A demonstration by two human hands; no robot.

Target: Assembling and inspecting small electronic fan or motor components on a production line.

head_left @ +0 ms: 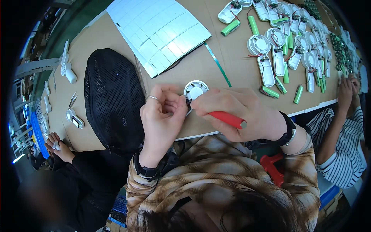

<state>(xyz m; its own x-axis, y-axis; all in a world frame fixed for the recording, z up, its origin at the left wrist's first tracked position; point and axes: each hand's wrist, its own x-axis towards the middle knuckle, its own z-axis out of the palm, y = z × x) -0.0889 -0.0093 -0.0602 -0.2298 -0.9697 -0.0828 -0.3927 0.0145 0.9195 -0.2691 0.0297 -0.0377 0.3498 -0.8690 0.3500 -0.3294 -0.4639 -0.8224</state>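
Note:
A small white handheld fan part (pixel 196 89) with a round vaned head is between my two hands near the front edge of the table. My left hand (pixel 165 114) is closed, thumb and fingers pinched at the fan's lower left side and slightly blurred; what lies between the fingertips is hidden. In my right hand (pixel 228 110) is a red-handled tool (pixel 228 119), its blunt metal end toward me. Its working tip is covered by my fingers, beside dark small parts just under the fan head.
A black mesh bag (pixel 114 98) lies left of my hands. Beyond is a gridded white sheet (pixel 160 33). Several white fan shells (pixel 266 69) with wires and green battery cells (pixel 231 28) crowd the right. Co-workers' hands (pixel 60 147) (pixel 345 92) are at both sides.

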